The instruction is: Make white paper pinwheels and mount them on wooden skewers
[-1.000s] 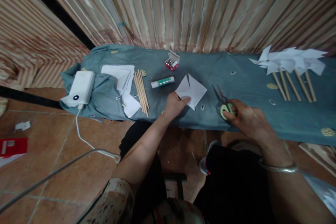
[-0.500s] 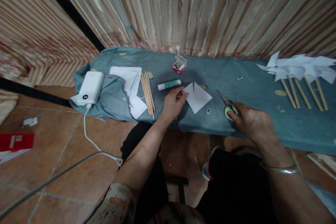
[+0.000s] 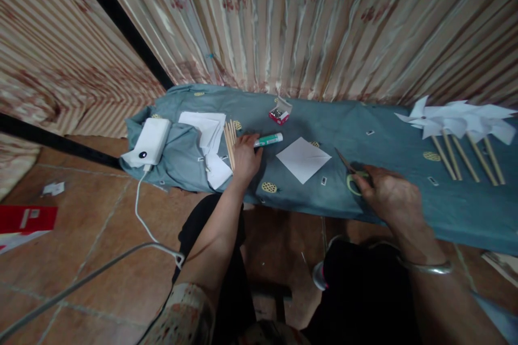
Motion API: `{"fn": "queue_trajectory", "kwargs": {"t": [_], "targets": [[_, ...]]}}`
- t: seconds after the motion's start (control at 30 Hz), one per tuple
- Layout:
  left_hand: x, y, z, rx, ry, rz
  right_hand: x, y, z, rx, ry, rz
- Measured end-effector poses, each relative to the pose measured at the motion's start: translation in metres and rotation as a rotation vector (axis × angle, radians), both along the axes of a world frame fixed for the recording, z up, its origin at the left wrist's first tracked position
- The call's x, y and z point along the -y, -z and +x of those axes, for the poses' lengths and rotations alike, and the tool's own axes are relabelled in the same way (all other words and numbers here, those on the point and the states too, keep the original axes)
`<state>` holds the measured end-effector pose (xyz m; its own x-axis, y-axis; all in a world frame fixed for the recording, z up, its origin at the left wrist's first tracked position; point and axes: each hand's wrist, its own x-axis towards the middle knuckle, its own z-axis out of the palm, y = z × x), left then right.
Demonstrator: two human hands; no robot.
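My left hand [image 3: 247,159] is closed around the left end of a green and white glue stick [image 3: 269,140], its fingers partly hidden. Just beyond that hand lie several thin wooden sticks [image 3: 230,137], partly covered by it. A square white sheet of paper [image 3: 303,160] rests flat, turned like a diamond, between my two hands; a fine line runs in from its right corner. At right, my right hand [image 3: 390,190] grips the green handles of a pair of scissors [image 3: 350,166], whose blades point up and left toward the paper.
A small red box of shiny metal pieces [image 3: 279,112] stands open behind the glue stick. White papers [image 3: 206,126] and a white power bank [image 3: 150,143] with a cable are at left. Several paper pinwheels on sticks [image 3: 461,118] lie at right on the blue-green cloth [image 3: 388,135].
My left hand has let go of the paper and moved left to the glue stick. The paper now lies flat. My right hand stays on the scissors, and the view has shifted slightly.
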<state>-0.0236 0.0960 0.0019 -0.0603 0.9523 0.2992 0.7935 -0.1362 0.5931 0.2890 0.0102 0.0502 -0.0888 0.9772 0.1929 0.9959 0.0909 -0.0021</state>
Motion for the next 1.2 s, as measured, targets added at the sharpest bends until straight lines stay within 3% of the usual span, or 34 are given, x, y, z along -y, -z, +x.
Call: {"fn": "queue_trajectory", "kwargs": {"t": [0.17, 0.3, 0.43, 0.57, 0.8, 1.0, 1.1, 1.2], "targets": [[0.0, -0.003, -0.003, 0.081, 0.018, -0.014, -0.003, -0.01, -0.016, -0.164, -0.073, 0.135], [0.007, -0.01, 0.01, 0.46, 0.033, -0.06, -0.007, -0.012, -0.042, -0.517, -0.092, 0.122], [0.022, -0.015, 0.038, 0.962, 0.248, -0.293, -0.017, -0.002, -0.07, -1.203, -0.004, -0.116], [0.035, -0.017, 0.053, 1.138, 0.344, -0.427, -0.029, 0.008, -0.089, -1.618, 0.066, -0.335], [0.032, -0.02, 0.05, 1.166, 0.327, -0.486, -0.041, 0.01, -0.102, -1.846, 0.17, -0.408], [0.024, -0.017, 0.053, 1.149, 0.255, -0.514, -0.052, 0.015, -0.102, -1.863, 0.176, -0.332], [0.017, -0.019, 0.044, 0.989, 0.184, -0.401, -0.06, 0.015, -0.094, -1.94, 0.251, -0.266], [0.01, -0.022, 0.027, 0.653, 0.113, -0.215, -0.065, 0.015, -0.086, -1.988, 0.291, -0.271]]}}
